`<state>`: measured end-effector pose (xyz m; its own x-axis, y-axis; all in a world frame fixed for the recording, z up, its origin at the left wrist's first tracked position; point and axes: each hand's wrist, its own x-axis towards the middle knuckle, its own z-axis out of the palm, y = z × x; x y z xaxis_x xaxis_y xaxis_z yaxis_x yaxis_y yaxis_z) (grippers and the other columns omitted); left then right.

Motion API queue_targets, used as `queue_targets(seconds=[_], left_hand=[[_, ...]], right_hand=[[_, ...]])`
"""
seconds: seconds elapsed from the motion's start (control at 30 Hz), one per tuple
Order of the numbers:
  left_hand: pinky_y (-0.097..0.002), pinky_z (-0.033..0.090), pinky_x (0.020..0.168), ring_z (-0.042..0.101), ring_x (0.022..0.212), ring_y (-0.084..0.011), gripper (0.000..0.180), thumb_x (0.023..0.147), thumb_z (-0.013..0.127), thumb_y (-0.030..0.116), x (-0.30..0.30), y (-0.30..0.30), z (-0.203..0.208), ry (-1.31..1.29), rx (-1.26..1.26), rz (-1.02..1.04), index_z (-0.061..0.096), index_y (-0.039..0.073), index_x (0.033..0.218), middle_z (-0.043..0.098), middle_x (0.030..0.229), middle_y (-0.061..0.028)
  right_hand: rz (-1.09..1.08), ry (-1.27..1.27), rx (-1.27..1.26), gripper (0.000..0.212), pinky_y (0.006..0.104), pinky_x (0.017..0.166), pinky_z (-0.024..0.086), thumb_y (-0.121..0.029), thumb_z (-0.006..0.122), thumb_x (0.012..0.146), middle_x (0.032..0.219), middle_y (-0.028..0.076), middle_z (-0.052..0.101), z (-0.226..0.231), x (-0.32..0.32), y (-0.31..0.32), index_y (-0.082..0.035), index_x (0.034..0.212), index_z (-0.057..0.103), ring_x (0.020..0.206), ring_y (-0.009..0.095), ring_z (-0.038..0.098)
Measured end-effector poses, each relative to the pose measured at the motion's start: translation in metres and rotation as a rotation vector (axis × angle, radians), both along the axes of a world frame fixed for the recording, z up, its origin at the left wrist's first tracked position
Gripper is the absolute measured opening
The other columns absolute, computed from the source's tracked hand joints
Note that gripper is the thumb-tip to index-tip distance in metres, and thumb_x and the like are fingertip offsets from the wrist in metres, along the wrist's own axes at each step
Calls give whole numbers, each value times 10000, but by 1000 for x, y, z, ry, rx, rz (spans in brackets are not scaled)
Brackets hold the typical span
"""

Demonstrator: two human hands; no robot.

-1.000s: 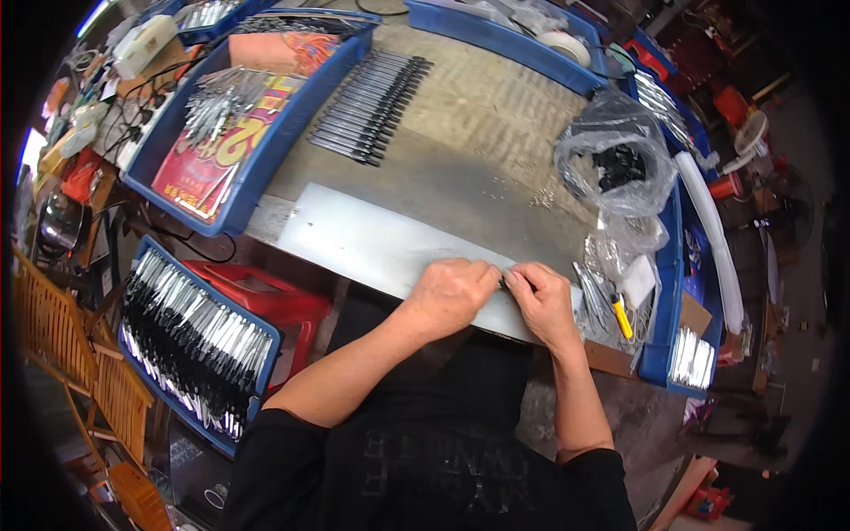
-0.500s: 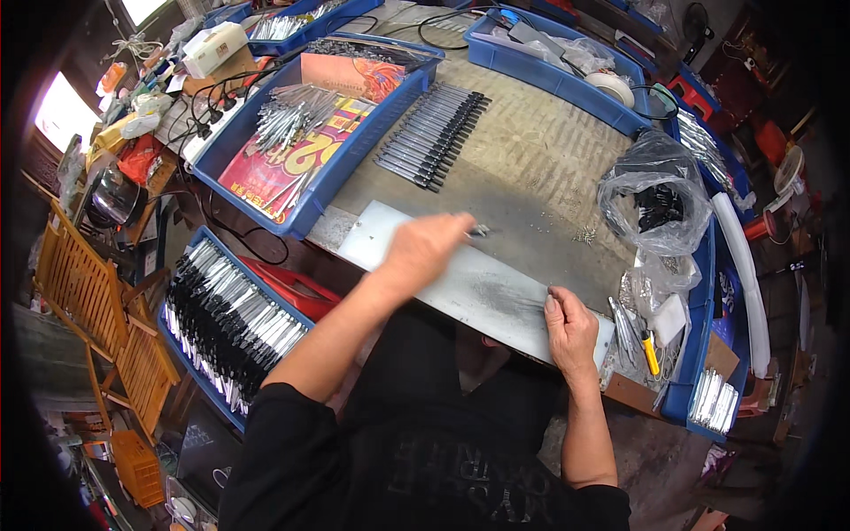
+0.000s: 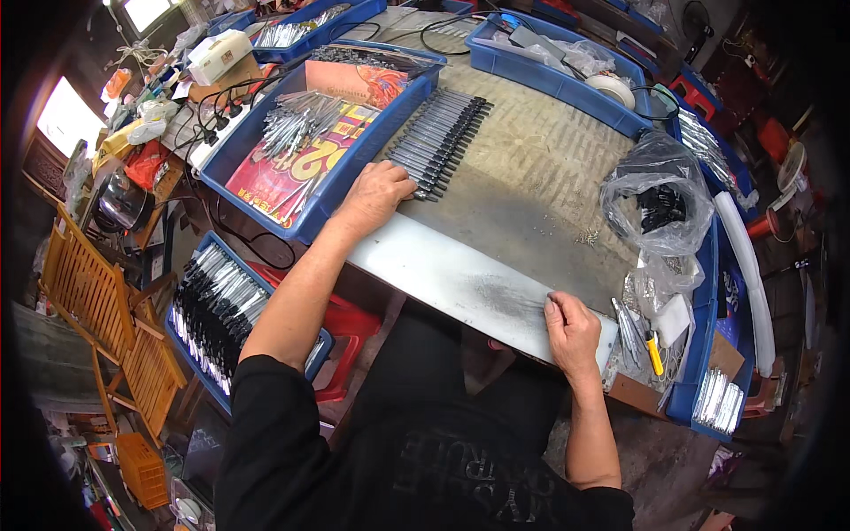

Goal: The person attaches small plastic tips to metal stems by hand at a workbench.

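A row of clear pens with black grips [image 3: 443, 142] lies side by side on the table. At its near end my left hand [image 3: 379, 196] is closed, fingertips on the nearest pen, whose left part it hides. A long white board [image 3: 443, 265] lies along the table's front edge, with a grey smudge on its right half. Over the board's right part rests my right hand [image 3: 574, 334], thumb and fingers pressed together; whatever they pinch is too small to make out.
Left of the pens stands a blue tray [image 3: 297, 232] with metallic pen parts. Below it, another blue tray [image 3: 217, 305] holds many pens. On the right are a clear plastic bag [image 3: 660, 177] with black parts, a yellow-handled tool [image 3: 654, 354] and tiny metal pieces [image 3: 587, 237].
My left hand has moved left and away from me, from above the white board to the near end of the pen row, carrying a dark-tipped pen. My right hand has stayed put.
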<state>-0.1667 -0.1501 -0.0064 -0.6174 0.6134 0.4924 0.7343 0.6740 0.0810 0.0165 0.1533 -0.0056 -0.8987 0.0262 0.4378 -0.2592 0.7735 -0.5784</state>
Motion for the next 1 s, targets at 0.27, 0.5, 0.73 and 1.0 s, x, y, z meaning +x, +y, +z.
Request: queue_targets(seconds=[0.27,0.5,0.73,1.0], left_hand=[[-313,403,715,521,798,-199,132,691,601,64,2,4,4,41,-62,10,627,75,819,578,795,-22],[-319,406,712,522,800,-207,173,678,578,32,-1,3,-1,54,-47,-5,621,76,840,572,805,-33],[-332,412,705,529,814,-220,242,668,568,17,6,3,2,110,-12,10,581,76,902,555,846,-46],[-383,449,681,562,772,-311,140,714,575,10,25,-13,59,143,229,214,563,35,852,575,830,-138]], right_hand=[[-3,18,-4,118,336,544,454,-119,617,784,704,124,604,2,0,-2,-17,842,608,601,268,588],[-7,27,-7,107,332,534,448,-114,617,785,695,120,600,3,0,-3,-18,829,610,592,266,583],[16,-1,-7,124,326,562,446,-112,598,803,721,138,600,5,1,-4,5,844,606,610,269,577],[10,8,-16,113,327,556,440,-106,599,799,702,132,589,3,3,0,0,836,611,599,264,569]])
